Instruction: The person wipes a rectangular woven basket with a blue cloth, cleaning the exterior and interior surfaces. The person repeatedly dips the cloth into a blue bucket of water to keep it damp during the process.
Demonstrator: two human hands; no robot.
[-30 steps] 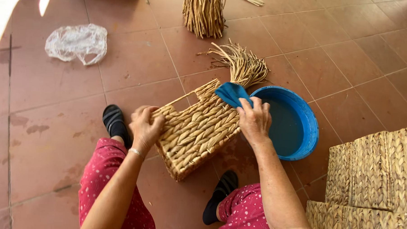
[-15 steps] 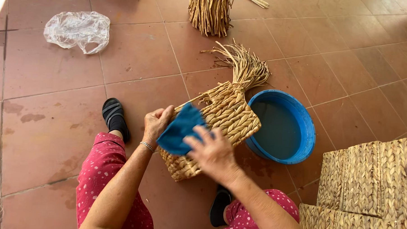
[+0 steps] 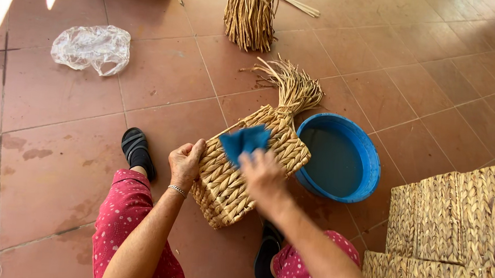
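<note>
Woven straw-coloured basket point(image 3: 246, 172), rectangular and made of thick plaited fibre, rests tilted on the floor between the person's knees, with a tuft of loose unwoven strands point(image 3: 293, 86) fanning out from its far corner. Underneath is a floor of reddish-brown square tiles point(image 3: 167, 76) with pale grout lines and a few darker damp-looking stains, lit by bright sun at the upper left edge.

Just to the right of the basket, touching or nearly touching it, sits a round blue plastic basin point(image 3: 367, 159) holding water. A crumpled clear plastic bag point(image 3: 91, 48) lies well apart at the upper left, and a standing bundle of dried fibre point(image 3: 250, 18) is at the top. Flat woven panels of the same plaited fibre point(image 3: 453, 228) are stacked at the lower right. Black sandals point(image 3: 137, 150) show on the feet, below red dotted trousers point(image 3: 123, 228).

Left hand point(image 3: 185, 163), with a thin bracelet at the wrist, grips the basket's near-left edge, its fingers curled closed over the rim. Right hand point(image 3: 265, 178) is blurred; it lies over the basket's upper face with a blue cloth point(image 3: 246, 141) pressed against the weave, the cloth sticking out beyond the fingers, which appear closed on it.
</note>
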